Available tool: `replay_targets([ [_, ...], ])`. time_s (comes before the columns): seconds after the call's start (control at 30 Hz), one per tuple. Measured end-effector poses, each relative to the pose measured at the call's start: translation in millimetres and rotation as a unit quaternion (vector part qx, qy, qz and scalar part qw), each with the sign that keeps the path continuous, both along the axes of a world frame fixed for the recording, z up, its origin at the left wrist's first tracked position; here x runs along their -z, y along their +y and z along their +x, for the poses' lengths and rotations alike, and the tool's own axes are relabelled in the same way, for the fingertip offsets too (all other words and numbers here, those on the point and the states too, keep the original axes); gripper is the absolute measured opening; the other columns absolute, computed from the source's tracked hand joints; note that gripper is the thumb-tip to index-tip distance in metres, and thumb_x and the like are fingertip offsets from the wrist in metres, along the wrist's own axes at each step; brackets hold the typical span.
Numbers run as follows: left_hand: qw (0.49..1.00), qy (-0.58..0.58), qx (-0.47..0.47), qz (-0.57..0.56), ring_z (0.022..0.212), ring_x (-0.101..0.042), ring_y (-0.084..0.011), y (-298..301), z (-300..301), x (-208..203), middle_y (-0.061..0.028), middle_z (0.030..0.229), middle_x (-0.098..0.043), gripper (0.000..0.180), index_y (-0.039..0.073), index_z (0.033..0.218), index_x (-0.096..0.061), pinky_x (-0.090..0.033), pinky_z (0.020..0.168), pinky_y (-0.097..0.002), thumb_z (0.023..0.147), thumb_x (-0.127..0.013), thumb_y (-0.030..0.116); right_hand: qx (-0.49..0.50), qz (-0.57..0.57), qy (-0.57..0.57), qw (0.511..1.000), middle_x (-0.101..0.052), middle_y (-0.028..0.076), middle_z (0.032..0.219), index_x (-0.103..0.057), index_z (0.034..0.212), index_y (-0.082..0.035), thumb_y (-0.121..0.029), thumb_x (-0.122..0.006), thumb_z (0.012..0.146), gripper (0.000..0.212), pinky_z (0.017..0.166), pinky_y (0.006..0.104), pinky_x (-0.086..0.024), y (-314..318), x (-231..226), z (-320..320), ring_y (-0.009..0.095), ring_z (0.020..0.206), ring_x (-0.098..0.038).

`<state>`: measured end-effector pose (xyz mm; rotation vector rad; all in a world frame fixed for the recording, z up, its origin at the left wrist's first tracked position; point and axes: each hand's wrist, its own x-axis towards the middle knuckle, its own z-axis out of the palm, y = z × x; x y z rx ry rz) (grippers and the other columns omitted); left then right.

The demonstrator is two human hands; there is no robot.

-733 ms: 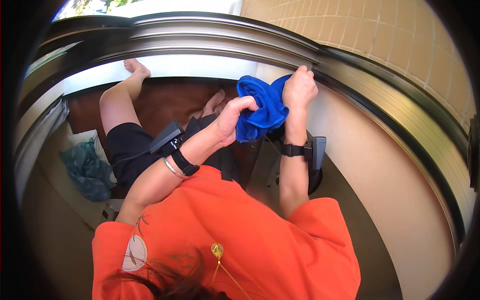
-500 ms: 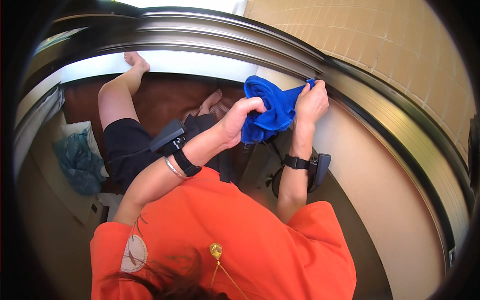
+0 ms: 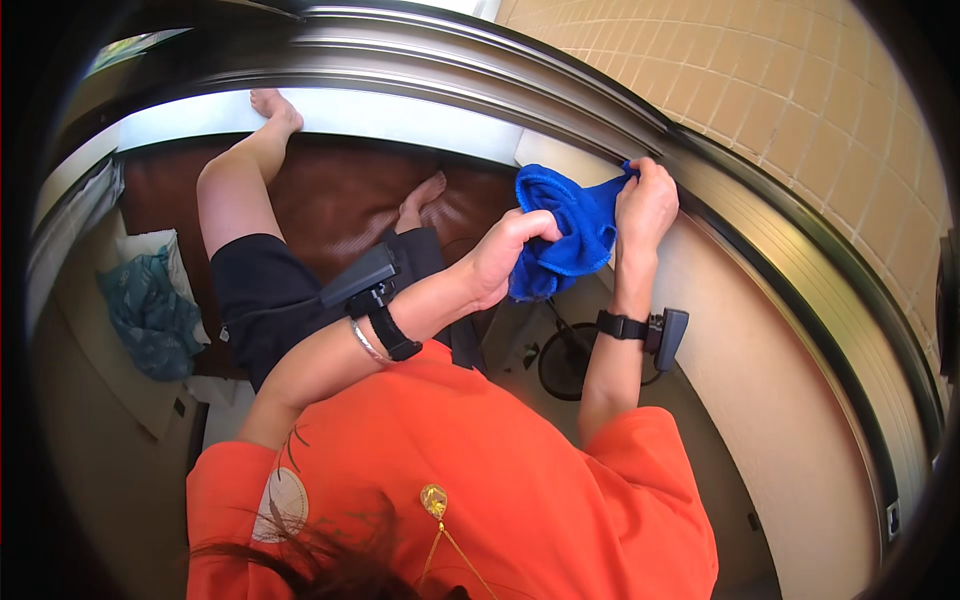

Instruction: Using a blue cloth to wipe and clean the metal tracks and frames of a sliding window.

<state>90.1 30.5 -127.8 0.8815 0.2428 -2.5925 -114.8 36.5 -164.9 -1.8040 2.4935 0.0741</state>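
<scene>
A bunched blue cloth (image 3: 562, 235) stretches between my two hands. My left hand (image 3: 500, 255) is closed around its thick, crumpled part, thumb on top. Further right, my right hand (image 3: 647, 200) pinches a narrow end of the cloth, right at the window track (image 3: 560, 110) with its metal grooves. The fingertips of that hand are partly hidden against the frame. Both forearms carry black straps with dark grey devices.
Tan tiled wall (image 3: 780, 90) lies beyond the track. A beige sill (image 3: 760, 330) curves along the right. Below are a brown leather-like surface (image 3: 330, 190), a teal plastic bag (image 3: 150, 315) at left, and a dark round object (image 3: 568, 362) under my right arm.
Both hands and the blue cloth have shifted a little to the right along the track. My grip on the cloth looks the same.
</scene>
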Motion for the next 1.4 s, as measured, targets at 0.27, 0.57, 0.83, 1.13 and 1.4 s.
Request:
replay_targets([
  [0.27,1.000,-0.015,-0.010,0.007,0.060,-0.048,-0.0064,4,2,3,0.0025,0.068,-0.052,0.009,0.007,0.069,-0.055,-0.041,0.059,-0.0215,0.074,-0.048,0.010,0.064,-0.004,0.004,0.998,-0.059,0.013,0.080,-0.058,0.077,-0.002,0.003,-0.063,0.067,0.012,0.069,0.0389,-0.048,-13,-13,14,0.031,0.075,-0.059],
  [0.57,1.000,-0.022,0.003,0.008,0.060,-0.047,-0.0063,6,1,1,0.0030,0.067,-0.051,0.009,0.008,0.068,-0.054,-0.040,0.058,-0.0225,0.074,-0.048,0.010,-0.064,-0.051,-0.096,0.992,-0.062,0.013,0.086,-0.065,0.083,-0.001,0.001,-0.060,0.072,0.013,0.073,0.0352,-0.048,5,-6,3,0.030,0.079,-0.061],
  [0.83,1.000,-0.008,-0.007,-0.005,0.065,-0.050,-0.0069,3,5,3,0.0017,0.072,-0.055,0.011,0.006,0.076,-0.058,-0.042,0.064,-0.0218,0.075,-0.048,0.011,-0.070,-0.078,-0.021,0.994,-0.055,0.010,0.068,-0.051,0.073,-0.008,0.003,-0.053,0.065,0.014,0.060,0.0379,-0.045,-9,7,29,0.028,0.067,-0.056],
  [1.13,0.988,-0.115,-0.098,0.028,0.077,-0.058,-0.0137,-9,67,15,-0.0043,0.084,-0.061,0.020,0.001,0.090,-0.058,-0.047,0.074,-0.0269,0.077,-0.045,0.008,-0.151,-0.117,-0.072,0.979,-0.051,0.009,0.067,-0.048,0.072,-0.006,-0.004,-0.055,0.064,0.012,0.061,0.0334,-0.045,-38,17,123,0.024,0.066,-0.054],
  [1.4,0.959,-0.133,-0.233,-0.089,0.108,-0.053,-0.0253,-19,162,10,-0.0132,0.115,-0.056,0.043,-0.001,0.120,-0.047,-0.039,0.098,-0.0387,0.082,-0.041,0.019,-0.221,-0.204,-0.322,0.898,-0.052,0.011,0.072,-0.049,0.074,-0.005,-0.001,-0.055,0.059,0.016,0.067,0.0363,-0.044,-86,24,237,0.028,0.073,-0.054],
])
